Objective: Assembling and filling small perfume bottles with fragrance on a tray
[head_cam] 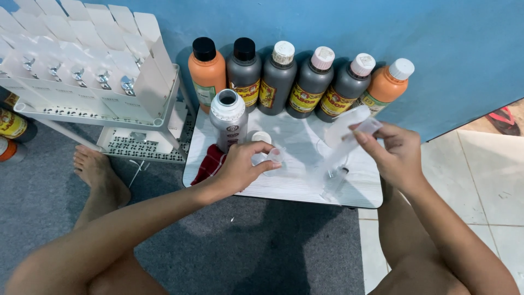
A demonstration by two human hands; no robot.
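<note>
Hands over a low white tabletop (295, 188) set against a blue wall (305, 22). Left hand (243, 166) curled near the middle of the tabletop, thumb and forefinger pinched on a small clear vial (274, 155), other fingers folded under. Right hand (394, 152) raised above the right part of the tabletop, fingertips closed on the top end of a clear plastic syringe (341, 150), barrel slanting down and left, lower end blurred just above the board. Just behind the left hand, an open grey bottle (228, 117) standing upright, mouth uncovered, with a white cap (261, 136) lying flat beside it to the right. Red cloth (210, 164) tucked at the tabletop's left edge, partly under the left wrist. Along the wall, a row of six capped bottles (297, 82), upright or leaning slightly: orange ones at both ends, four dark grey between, caps black on the left pair and whitish on the rest. To the left, a white wire rack (136, 123) carrying rows of white cartons (82, 60) with small metal taps. Below, grey carpet (273, 246), pale floor tiles (480, 180) on the right, bare legs and a bare foot (95, 169) by the rack.
</note>
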